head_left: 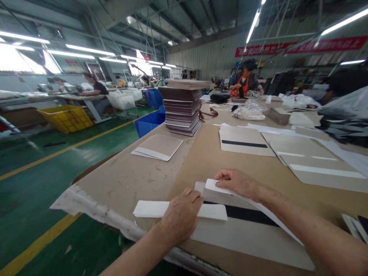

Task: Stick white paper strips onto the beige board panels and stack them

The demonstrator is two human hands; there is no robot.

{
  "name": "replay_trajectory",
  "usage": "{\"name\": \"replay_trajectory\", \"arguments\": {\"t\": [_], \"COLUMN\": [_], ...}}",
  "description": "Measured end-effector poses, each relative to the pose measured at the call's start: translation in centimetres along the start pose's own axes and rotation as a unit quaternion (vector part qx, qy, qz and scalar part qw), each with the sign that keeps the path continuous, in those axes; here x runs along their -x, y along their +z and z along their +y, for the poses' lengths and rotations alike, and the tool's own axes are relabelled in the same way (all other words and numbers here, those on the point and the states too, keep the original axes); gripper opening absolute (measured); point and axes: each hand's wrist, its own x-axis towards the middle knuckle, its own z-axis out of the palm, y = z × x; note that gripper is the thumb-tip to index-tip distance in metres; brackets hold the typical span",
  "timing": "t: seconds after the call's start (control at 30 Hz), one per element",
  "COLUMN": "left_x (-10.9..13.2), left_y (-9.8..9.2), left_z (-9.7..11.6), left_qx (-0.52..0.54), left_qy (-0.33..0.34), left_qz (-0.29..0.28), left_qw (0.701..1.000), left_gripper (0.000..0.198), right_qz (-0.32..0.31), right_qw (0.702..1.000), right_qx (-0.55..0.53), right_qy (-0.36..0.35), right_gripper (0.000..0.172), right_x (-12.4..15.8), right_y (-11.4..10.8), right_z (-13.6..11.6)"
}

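Observation:
A beige sheet (244, 239) with a black stripe (250, 215) lies on the table in front of me. My left hand (182, 212) is closed on a short white strip (151, 209) above the left part of the sheet. The fingers curl over the strip, and its two ends stick out on either side. My right hand (237, 184) pinches the far end of a long white strip (212, 185) between thumb and fingers. This strip runs slantwise over the sheet towards the lower right, partly hidden behind my right forearm.
A tall stack of brown sheets (182, 109) stands at the table's left side, with a few loose panels (158, 147) before it. Beige panels (244, 138) lie farther back. A blue bin (149, 122) stands beyond the left edge. Across the table, a person in an orange apron (243, 86) works.

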Motion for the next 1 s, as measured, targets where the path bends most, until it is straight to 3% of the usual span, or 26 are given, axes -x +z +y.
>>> {"name": "replay_trajectory", "arguments": {"t": [0.27, 0.57, 1.0], "left_x": [0.0, 0.0, -0.2], "left_y": [0.3, 0.5, 0.8], "left_z": [-0.5, -0.5, -0.5], "left_qx": [0.008, -0.004, -0.045], "left_qy": [0.011, 0.015, -0.013], "left_qz": [0.002, -0.001, -0.003], "left_qw": [1.0, 1.0, 0.999], "left_gripper": [0.034, 0.027, 0.034], "right_qz": [-0.023, -0.025, -0.033], "right_qw": [0.995, 0.991, 0.988], "right_qx": [0.094, 0.129, 0.151], "right_qy": [-0.041, -0.027, -0.014], "right_gripper": [0.019, 0.023, 0.023], "right_x": [-2.5, -2.6, -3.4], "right_y": [2.4, 2.8, 3.3], "right_z": [-0.4, -0.9, -0.8]}}
